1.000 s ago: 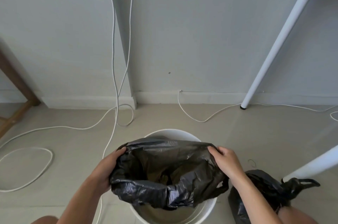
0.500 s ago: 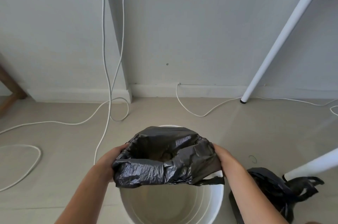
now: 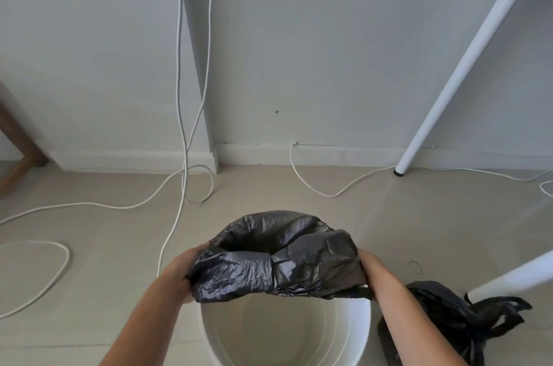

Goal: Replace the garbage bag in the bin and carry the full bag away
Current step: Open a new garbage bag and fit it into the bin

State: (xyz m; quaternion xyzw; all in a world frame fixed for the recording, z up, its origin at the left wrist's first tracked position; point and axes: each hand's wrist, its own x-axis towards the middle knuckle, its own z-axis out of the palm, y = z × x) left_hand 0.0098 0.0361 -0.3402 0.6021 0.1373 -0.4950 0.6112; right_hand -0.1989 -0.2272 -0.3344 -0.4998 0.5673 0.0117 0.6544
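bin: white bin (image 3: 363, 317) right under me at 6 o'clock. The near part of the inside that I can see is bare.

fresh bag: black garbage bag (image 3: 278, 264) stretched open across the far half of the bin's mouth, its far edge looks pulled over the far rim, near edge bunched up and hanging above the opening.

left hand: my left hand (image 3: 179, 273) is at the bag's 9 o'clock side, fingers curled into the crumpled plastic, gripping the edge.

right hand: my right hand (image 3: 369, 265) is at the 3 o'clock side. Mostly buried behind the plastic, so I honestly can't tell how the fingers sit, but it's pressed against the bag's edge.

full bag: the full bag (image 3: 449, 323) sits on the floor (image 3: 89, 305) just beside the bin at about 4 o'clock, its tied handles sticking out to the right.

table legs: one white leg (image 3: 514, 279) touching the full bag around 3, another white leg (image 3: 466, 66) far off at 1 o'clock by the wall (image 3: 329, 51).

cables: white cables (image 3: 179, 96) run down the wall at 11 to 12 and loop over the floor toward 9.
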